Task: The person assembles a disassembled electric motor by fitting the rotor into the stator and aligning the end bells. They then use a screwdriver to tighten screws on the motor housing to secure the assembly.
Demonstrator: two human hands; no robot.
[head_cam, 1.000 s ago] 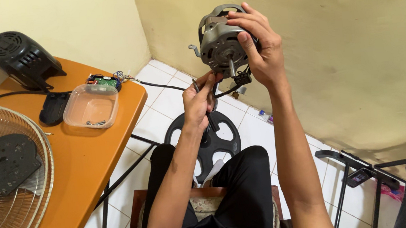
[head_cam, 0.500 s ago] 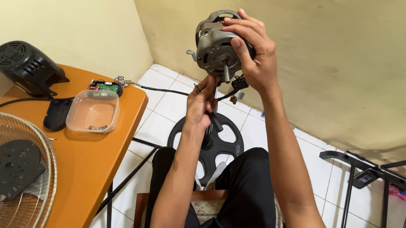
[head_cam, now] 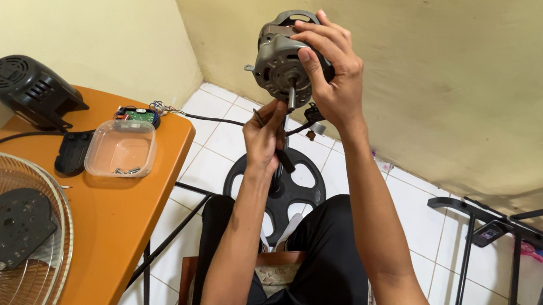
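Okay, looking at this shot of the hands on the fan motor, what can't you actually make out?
Head view only:
- Right hand covers the far side of the fan motor.
- Left hand hides the thin tool it grips.
- Small parts in the clear plastic tub: too small.
- Fan grille: cut by the frame's left edge.

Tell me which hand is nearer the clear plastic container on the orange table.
Left. The left hand is below the fan motor, on the side toward the clear plastic container; the right hand grips the motor, farther from it.

Home repair corner: tiled floor (head_cam: 231, 136), orange table (head_cam: 114, 210) (fan grille (head_cam: 31, 300), motor cover (head_cam: 27, 88)).
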